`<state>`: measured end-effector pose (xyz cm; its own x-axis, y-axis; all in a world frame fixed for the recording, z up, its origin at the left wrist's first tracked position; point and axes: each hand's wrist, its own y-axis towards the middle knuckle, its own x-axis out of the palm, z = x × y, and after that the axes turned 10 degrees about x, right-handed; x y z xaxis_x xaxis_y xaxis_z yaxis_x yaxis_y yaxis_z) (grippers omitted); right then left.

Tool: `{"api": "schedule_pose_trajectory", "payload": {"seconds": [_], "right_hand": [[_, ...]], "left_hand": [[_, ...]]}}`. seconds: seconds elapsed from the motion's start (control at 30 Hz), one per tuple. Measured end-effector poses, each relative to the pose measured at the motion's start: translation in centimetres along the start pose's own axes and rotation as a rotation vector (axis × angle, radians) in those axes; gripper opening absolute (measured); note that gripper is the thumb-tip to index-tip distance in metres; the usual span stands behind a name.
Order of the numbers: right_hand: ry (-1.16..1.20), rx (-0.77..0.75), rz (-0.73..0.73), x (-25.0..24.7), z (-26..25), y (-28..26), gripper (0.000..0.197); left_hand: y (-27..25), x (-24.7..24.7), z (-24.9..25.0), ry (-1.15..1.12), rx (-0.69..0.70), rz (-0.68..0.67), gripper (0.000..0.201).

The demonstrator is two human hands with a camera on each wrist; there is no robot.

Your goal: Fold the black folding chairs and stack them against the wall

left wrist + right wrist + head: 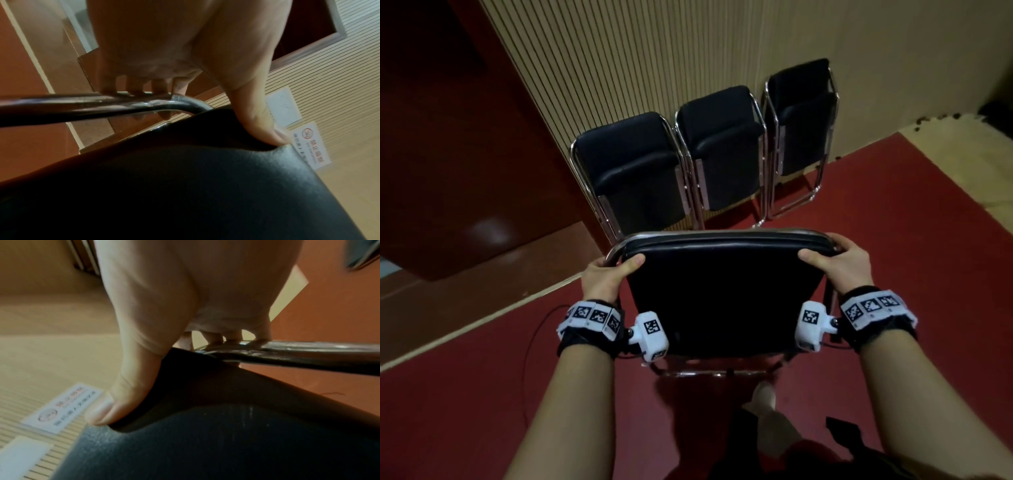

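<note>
I hold a folded black chair (722, 294) off the red floor in front of me, its chrome top bar away from me. My left hand (607, 275) grips its top left corner, fingers curled round the chrome tube (86, 105), thumb pressed into the black padding (185, 186). My right hand (847, 265) grips the top right corner the same way, thumb on the padding (226, 443), fingers round the tube (308, 353). Three folded black chairs (633, 171) (722, 144) (803, 120) lean side by side against the ribbed beige wall (619, 68).
A dark red door or panel (448, 137) stands left of the leaning chairs. A pale mat (962, 154) covers the floor at the right. A thin black cable (534, 339) trails on the floor by my left wrist. My foot (765, 394) shows below the chair.
</note>
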<state>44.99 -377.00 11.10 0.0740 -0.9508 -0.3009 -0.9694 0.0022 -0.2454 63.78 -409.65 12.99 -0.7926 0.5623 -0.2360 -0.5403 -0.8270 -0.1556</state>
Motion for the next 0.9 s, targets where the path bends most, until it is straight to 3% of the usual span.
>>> {"api": "schedule_pose_trajectory", "payload": {"seconds": [0.23,0.37,0.43,0.6,0.73,0.8,0.9], "right_hand": [[-0.063,-0.034,-0.165,5.4,-5.8,13.0,0.048],[-0.103,-0.063,-0.246,10.2,-8.6,19.3,0.052],[-0.113,-0.058,-0.266,12.9,-9.4,22.3,0.058],[-0.129,-0.015,-0.33,20.9,-11.7,28.4,0.047],[-0.164,0.008,-0.353,26.9,-13.4,32.1,0.049],[-0.178,0.042,-0.366,29.7,-14.2,34.2,0.06],[-0.21,0.071,-0.388,33.1,-14.1,37.0,0.104]], "left_hand": [[7.7,4.8,1.2,-0.043,-0.065,0.122,0.024],[12.1,6.1,1.4,-0.067,-0.103,0.218,0.035],[14.7,6.9,1.4,-0.074,-0.129,0.256,0.039],[22.9,7.4,1.2,-0.103,-0.166,0.314,0.039],[30.1,6.8,1.5,-0.083,-0.186,0.338,0.05],[33.5,6.6,1.7,-0.074,-0.202,0.358,0.056],[37.2,6.2,1.2,-0.042,-0.218,0.36,0.064]]}}
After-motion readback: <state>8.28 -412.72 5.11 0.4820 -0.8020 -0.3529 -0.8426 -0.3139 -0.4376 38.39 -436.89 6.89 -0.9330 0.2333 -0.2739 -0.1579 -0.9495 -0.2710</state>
